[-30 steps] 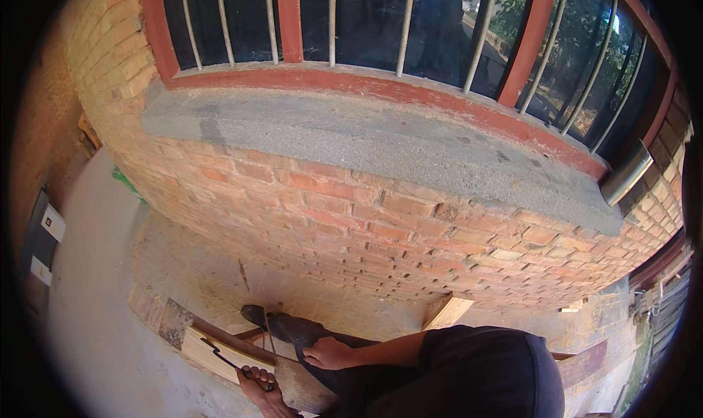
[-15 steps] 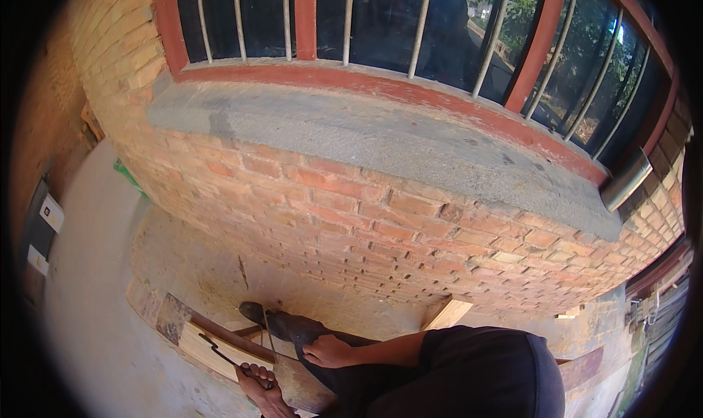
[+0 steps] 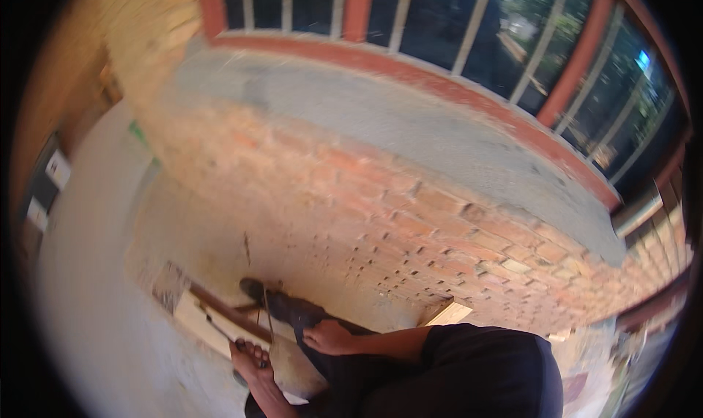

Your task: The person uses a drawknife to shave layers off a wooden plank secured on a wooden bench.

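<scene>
Closed round a thin dark tool (image 3: 222,333), the left hand (image 3: 251,358) is by the near edge of a pale board (image 3: 196,321); the right hand (image 3: 327,337) curls right of it, contents unclear. Floor (image 3: 95,271) spreads left of the board; brick wall (image 3: 351,191) rises beyond.

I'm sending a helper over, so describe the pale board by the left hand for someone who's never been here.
Start at the brick wall under the barred window and look to the lower left, where the left hand grips a slim dark tool. The pale board shows beneath that tool, lighter than the brown wooden strip along its wall-side edge.
</scene>
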### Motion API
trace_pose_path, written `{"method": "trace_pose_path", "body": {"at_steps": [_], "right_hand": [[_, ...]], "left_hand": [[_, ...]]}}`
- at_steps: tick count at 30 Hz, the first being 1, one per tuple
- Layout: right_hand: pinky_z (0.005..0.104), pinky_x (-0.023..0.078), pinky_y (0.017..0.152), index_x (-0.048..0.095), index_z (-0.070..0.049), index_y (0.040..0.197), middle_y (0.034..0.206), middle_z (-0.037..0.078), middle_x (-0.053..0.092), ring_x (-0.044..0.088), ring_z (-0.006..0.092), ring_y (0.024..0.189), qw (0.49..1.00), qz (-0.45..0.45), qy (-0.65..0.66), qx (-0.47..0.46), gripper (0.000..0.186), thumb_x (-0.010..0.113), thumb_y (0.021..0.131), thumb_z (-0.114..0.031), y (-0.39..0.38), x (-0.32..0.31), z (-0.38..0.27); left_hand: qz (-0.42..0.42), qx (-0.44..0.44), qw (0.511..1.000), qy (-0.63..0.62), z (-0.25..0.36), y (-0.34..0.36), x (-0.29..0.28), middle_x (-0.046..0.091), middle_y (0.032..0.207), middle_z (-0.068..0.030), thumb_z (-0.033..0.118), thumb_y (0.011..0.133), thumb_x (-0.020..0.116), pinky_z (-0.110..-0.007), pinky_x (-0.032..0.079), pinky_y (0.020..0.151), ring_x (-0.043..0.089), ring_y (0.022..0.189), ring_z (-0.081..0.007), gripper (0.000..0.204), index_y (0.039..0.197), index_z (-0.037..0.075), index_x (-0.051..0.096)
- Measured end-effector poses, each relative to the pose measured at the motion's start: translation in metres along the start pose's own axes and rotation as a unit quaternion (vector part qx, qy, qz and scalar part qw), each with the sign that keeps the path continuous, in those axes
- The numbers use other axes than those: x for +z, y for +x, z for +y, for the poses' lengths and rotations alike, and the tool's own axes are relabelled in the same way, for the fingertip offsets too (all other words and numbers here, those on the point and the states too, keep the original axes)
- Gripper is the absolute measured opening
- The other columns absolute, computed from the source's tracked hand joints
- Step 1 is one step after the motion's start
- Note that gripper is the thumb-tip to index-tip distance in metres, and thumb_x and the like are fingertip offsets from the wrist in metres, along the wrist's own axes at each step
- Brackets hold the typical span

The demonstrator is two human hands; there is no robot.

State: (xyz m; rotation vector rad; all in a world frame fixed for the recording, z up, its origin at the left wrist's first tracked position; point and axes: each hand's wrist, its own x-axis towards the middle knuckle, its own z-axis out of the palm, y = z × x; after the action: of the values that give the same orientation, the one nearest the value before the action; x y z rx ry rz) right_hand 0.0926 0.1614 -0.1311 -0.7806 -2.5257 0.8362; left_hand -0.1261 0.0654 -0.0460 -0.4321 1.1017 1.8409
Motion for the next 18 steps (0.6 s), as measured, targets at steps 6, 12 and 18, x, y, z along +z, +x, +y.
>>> {"method": "trace_pose_path", "body": {"at_steps": [6, 12, 18], "right_hand": [[0.0357, 0.052, 0.067, 0.065, -0.002, 0.077, 0.070, 0.010, 0.070, 0.069, 0.0204, 0.069, 0.980, -0.014, 0.134, 0.148, 0.044, 0.047, 0.104, -0.031, 0.093, 0.009, 0.008], [0.0311, 0.054, 0.063, 0.068, 0.001, 0.082, 0.074, 0.009, 0.073, 0.070, 0.0171, 0.071, 0.957, -0.134, 0.233, 0.110, 0.054, 0.047, 0.105, -0.043, 0.223, 0.027, -0.107], [0.0302, 0.051, 0.053, 0.064, 0.003, 0.090, 0.070, 0.012, 0.070, 0.068, 0.0183, 0.060, 0.910, -0.287, 0.230, 0.190, 0.047, 0.045, 0.106, -0.036, 0.247, 0.068, -0.122]], "left_hand": [[-0.011, -0.020, 0.999, 0.047, -0.001, 0.000, 0.038, 0.041, 0.061, 0.0038, 0.048, 0.110, 0.033, -0.029, 0.030, 0.041, 0.037, 0.045, -0.0122, 0.039, 0.094, 0.018, 0.053], [0.014, 0.022, 0.999, -0.028, 0.007, -0.008, 0.018, 0.049, 0.056, -0.0024, 0.048, 0.108, 0.043, -0.031, 0.036, 0.035, 0.045, 0.039, -0.0156, 0.042, 0.089, 0.012, 0.055], [0.016, -0.023, 0.999, -0.037, 0.000, -0.008, 0.023, 0.050, 0.056, -0.0035, 0.046, 0.108, 0.043, -0.032, 0.038, 0.036, 0.046, 0.040, -0.0167, 0.039, 0.088, 0.012, 0.050]]}}
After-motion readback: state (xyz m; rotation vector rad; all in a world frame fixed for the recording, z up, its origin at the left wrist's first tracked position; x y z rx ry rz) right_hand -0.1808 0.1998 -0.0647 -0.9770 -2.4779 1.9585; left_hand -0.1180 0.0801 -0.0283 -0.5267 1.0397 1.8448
